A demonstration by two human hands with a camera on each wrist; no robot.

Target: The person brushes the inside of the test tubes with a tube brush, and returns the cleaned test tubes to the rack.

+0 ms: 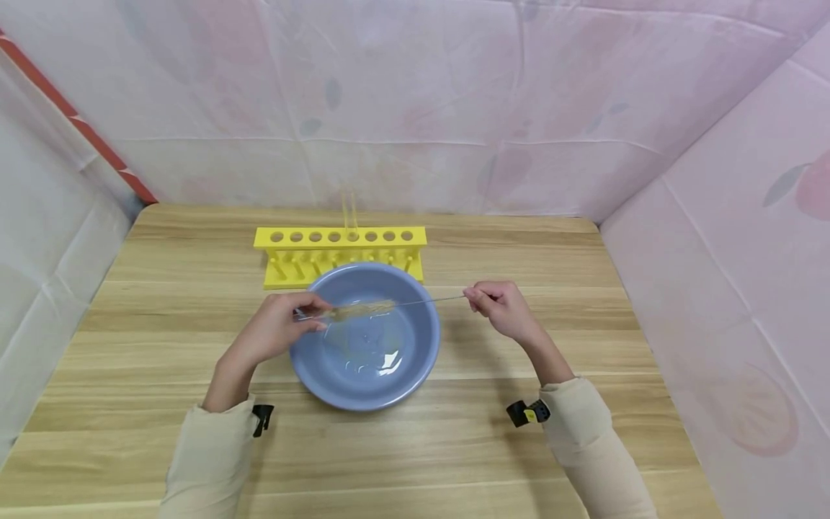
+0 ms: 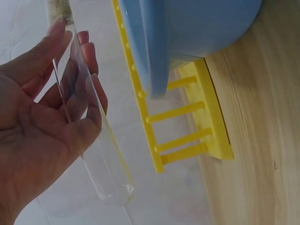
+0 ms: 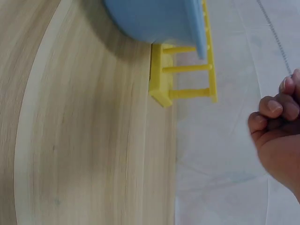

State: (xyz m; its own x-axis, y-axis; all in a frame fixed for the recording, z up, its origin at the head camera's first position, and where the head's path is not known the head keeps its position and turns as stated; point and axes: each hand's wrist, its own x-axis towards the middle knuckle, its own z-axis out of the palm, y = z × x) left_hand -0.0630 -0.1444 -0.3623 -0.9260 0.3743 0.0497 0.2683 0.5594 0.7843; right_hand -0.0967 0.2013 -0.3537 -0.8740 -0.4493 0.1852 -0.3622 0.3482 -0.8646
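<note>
My left hand (image 1: 285, 324) grips a clear glass test tube (image 2: 110, 180) over the left side of the blue basin (image 1: 311, 382). Its rounded end points away from the right hand. A test tube brush (image 1: 376, 308) with pale bristles lies in line with the tube, partly inside its mouth. To the right of the basin, my right hand (image 1: 502, 306) pinches the far end of the brush's thin twisted-wire handle (image 3: 276, 40), its fingers (image 3: 272, 107) curled in. Water with bright reflections (image 1: 389, 362) shows in the basin.
Behind the basin stands a yellow test tube rack (image 1: 262, 238), partly hidden by the basin's rim. One clear test tube (image 1: 349, 209) stands upright in it. The wooden table (image 1: 454, 447) is enclosed by pale patterned cloth (image 1: 415, 94) at the back and sides.
</note>
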